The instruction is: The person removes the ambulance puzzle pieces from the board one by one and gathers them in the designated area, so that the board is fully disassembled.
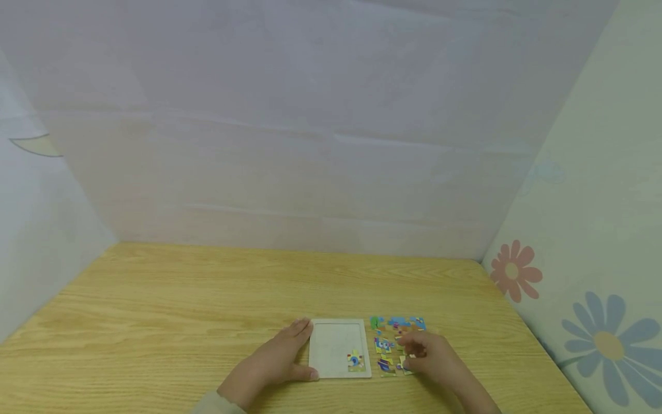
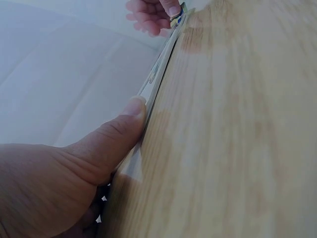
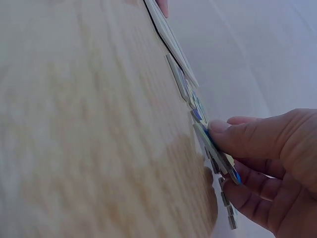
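Observation:
A pale square puzzle tray (image 1: 336, 345) lies flat on the table, with one printed jigsaw piece (image 1: 355, 361) in its near right corner. My left hand (image 1: 279, 353) rests along the tray's left side, fingers extended at the far corner and thumb on the near corner. In the left wrist view the straight thumb (image 2: 119, 131) presses against the tray's rim. My right hand (image 1: 433, 357) pinches a puzzle piece (image 3: 210, 143) between thumb and fingers, low over the table. Several loose colourful pieces (image 1: 384, 345) lie right of the tray, partly hidden by that hand.
The wooden table (image 1: 196, 305) reaches back to a pale sheet wall (image 1: 310, 172). At the right stands a side wall printed with a red flower (image 1: 511, 271) and a blue flower (image 1: 609, 346). Another pale wall (image 1: 36, 241) borders the left side.

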Demonstrator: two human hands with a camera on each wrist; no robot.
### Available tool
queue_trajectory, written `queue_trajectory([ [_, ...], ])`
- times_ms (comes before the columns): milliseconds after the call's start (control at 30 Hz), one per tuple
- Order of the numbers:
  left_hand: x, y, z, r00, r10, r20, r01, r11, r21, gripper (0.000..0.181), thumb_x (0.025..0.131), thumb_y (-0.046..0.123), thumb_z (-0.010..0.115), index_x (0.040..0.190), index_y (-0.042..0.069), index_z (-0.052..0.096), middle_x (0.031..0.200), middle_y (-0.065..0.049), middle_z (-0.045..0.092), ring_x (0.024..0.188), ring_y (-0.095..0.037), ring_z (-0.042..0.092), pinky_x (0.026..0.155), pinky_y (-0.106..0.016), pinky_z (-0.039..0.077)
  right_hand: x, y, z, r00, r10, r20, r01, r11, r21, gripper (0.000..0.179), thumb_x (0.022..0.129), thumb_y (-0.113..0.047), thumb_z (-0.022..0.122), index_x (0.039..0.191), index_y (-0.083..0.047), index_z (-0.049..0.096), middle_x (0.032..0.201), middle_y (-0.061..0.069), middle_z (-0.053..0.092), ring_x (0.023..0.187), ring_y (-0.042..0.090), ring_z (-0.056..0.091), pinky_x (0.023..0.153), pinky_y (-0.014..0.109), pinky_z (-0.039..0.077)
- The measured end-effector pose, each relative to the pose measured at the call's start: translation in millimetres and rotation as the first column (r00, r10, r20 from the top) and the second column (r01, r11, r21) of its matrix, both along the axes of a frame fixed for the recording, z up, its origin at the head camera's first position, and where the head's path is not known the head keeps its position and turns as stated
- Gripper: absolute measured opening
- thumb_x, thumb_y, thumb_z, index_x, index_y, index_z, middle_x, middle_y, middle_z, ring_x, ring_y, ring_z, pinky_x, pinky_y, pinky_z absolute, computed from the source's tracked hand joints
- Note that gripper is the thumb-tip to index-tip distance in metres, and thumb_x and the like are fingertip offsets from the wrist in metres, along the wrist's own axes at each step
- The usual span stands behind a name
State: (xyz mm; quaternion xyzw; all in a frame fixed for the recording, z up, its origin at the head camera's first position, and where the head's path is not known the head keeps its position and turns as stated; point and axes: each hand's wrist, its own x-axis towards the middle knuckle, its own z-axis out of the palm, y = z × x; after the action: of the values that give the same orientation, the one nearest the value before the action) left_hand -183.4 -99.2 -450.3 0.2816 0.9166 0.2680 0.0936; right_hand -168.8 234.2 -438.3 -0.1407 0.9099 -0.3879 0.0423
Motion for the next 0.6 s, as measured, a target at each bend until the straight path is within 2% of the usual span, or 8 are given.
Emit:
queue_trajectory([
  [233,0.6,0.1,0.4,1.000,-0.001,-0.015,0.000,1.000,-0.011,0.094,0.074,0.051,0.068,0.140,-0.005,0.032,0.150,-0.021,0.025,0.138,-0.037,0.022,0.111,-0.053,0.023,2.1,-0.1,-0.3,0.999,-0.001,-0.036,0.003,0.998,0.060,0.028,0.074,-0.010,0.075,0.100,-0.006,0.066,0.089,0.001,0.061,0.081,0.010,0.054,0.067,0.018,0.049],
  [600,0.2,-0.2,0.2,1.000,-0.008,-0.014,0.008,1.000,-0.009,0.094,0.075,0.051,0.068,0.141,-0.005,0.032,0.150,-0.021,0.024,0.138,-0.037,0.021,0.110,-0.053,0.023,0.2,0.4,-1.9,0.999,-0.005,-0.032,0.008,0.996,0.084,0.027,0.075,-0.011,0.074,0.101,-0.008,0.066,0.089,-0.001,0.061,0.080,0.008,0.054,0.067,0.018,0.049],
])
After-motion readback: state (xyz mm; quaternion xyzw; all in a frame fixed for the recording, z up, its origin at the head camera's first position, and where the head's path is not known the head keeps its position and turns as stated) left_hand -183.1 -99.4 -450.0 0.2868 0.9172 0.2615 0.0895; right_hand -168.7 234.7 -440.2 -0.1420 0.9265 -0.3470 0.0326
